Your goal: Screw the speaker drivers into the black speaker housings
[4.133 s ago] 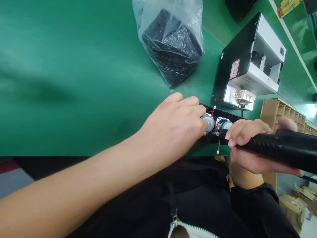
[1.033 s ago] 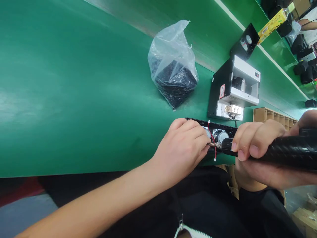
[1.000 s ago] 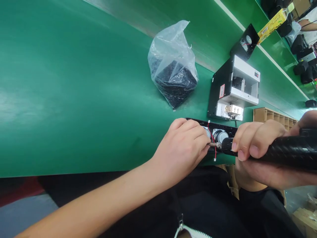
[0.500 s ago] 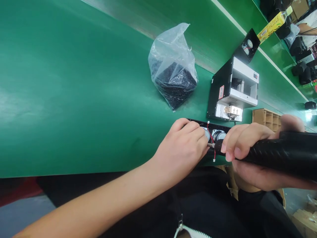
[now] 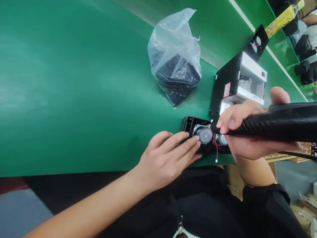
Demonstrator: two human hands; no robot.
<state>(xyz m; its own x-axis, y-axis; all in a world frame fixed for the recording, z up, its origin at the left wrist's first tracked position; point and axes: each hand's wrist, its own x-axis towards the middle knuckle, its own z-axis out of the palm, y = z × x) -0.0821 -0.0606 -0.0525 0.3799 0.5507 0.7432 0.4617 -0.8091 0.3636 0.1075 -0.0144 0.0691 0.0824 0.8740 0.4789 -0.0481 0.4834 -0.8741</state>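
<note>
A black electric screwdriver point(image 5: 287, 120) lies along my right hand point(image 5: 244, 129), whose fingers are wrapped round its front end. Its bit points left, at the upper edge of a round speaker driver point(image 5: 205, 136) in a black speaker housing point(image 5: 189, 123). My left hand point(image 5: 164, 160) is spread out, fingertips resting on the housing and the driver's near-left side. A second speaker driver point(image 5: 222, 140) is partly hidden under my right hand. A red wire point(image 5: 217, 148) with a white plug runs between the drivers and hangs over the housing's near side.
Beyond the housing on the green table point(image 5: 74, 99) stands a clear bag point(image 5: 177, 62) of black parts. A black and silver machine point(image 5: 226, 87) is at right, with another speaker housing point(image 5: 260, 41) and a yellow-labelled bottle point(image 5: 283, 19) behind it.
My left hand has drawn back from the screwdriver bit, its curled fingers now stretched out. The screwdriver in my right hand has moved away from me, to the driver's far edge.
</note>
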